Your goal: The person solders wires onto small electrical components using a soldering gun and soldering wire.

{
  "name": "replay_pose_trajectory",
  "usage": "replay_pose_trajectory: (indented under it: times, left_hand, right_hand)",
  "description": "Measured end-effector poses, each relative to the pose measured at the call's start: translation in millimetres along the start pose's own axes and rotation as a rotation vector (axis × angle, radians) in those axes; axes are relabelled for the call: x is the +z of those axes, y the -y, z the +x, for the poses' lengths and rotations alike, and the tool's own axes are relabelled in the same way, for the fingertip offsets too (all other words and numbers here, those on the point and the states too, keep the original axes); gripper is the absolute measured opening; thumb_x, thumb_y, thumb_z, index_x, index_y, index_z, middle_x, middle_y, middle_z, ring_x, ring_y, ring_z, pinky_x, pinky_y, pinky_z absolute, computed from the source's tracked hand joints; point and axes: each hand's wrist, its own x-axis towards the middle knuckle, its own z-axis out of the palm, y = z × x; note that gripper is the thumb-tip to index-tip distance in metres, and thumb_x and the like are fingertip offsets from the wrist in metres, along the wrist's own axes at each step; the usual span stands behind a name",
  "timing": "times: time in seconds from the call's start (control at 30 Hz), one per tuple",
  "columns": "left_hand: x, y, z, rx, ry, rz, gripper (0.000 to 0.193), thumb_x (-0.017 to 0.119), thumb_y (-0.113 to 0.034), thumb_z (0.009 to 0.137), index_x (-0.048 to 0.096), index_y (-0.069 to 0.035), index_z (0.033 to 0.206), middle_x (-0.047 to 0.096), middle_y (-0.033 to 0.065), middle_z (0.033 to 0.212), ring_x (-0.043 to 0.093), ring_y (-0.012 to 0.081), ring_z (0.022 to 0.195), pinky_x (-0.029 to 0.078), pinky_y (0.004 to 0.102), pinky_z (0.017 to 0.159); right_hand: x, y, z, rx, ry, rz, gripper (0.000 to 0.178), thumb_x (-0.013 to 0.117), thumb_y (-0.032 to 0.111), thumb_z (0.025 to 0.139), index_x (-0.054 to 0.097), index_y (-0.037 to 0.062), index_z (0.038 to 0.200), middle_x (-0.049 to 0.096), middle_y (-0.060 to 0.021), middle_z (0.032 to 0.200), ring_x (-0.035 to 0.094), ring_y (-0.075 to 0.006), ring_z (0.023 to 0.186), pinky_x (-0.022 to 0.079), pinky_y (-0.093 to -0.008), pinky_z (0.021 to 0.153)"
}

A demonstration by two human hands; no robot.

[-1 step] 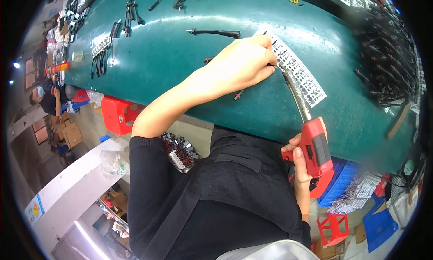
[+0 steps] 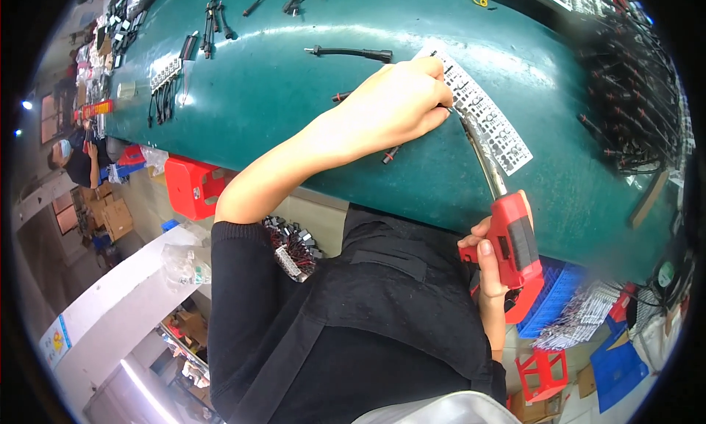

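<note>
My left hand [image 2: 401, 104] is closed in a pinch at the edge of a white perforated plate [image 2: 507, 141], which has rows of dark cut-outs. What the fingertips hold is mostly hidden. My right hand [image 2: 491, 266] grips a red and grey pistol-shaped soldering gun [image 2: 518, 240]. Its long metal barrel slants up over the plate, and the tip sits just beside my left fingertips. Partly under my left hand, a red-ringed black connector [image 2: 390, 155] pokes out, and another dark end [image 2: 340, 97] shows on the other side. A black cable [image 2: 353, 52] lies just beyond the hand.
The green table [image 2: 257, 93] carries several cable bundles [image 2: 213, 27] at the far left and a dark heap of cables [image 2: 625, 108] at the right. A red stool [image 2: 193, 189] stands by the near edge. Below right is a blue crate [image 2: 551, 299]. Another person [image 2: 77, 159] sits far left.
</note>
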Motion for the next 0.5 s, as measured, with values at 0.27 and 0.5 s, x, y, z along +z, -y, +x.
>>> replay_pose_trajectory:
  times: [0.27,0.5]
  left_hand:
    - [1,-2,1,-0.005,-0.017,0.030,0.015,0.065,-0.009,0.077,0.066,0.000,0.089,0.057,0.0114,0.083,0.060,0.0271,0.078,0.049,0.0349,0.070]
    - [2,0,1,0.017,-0.026,0.021,0.016,0.065,-0.010,0.076,0.067,0.000,0.089,0.057,0.0118,0.082,0.060,0.0276,0.077,0.049,0.0358,0.069]
  right_hand:
    - [1,-5,4,-0.075,-0.002,-0.159,0.061,0.059,-0.003,0.079,0.034,-0.0090,0.135,0.063,-0.0100,0.079,0.063,-0.0159,0.063,0.055,-0.0288,0.065]
    - [1,-12,5,-0.260,0.002,-0.228,0.060,0.060,0.000,0.079,0.035,-0.0125,0.133,0.065,-0.0112,0.078,0.065,-0.0171,0.066,0.054,-0.0285,0.067]
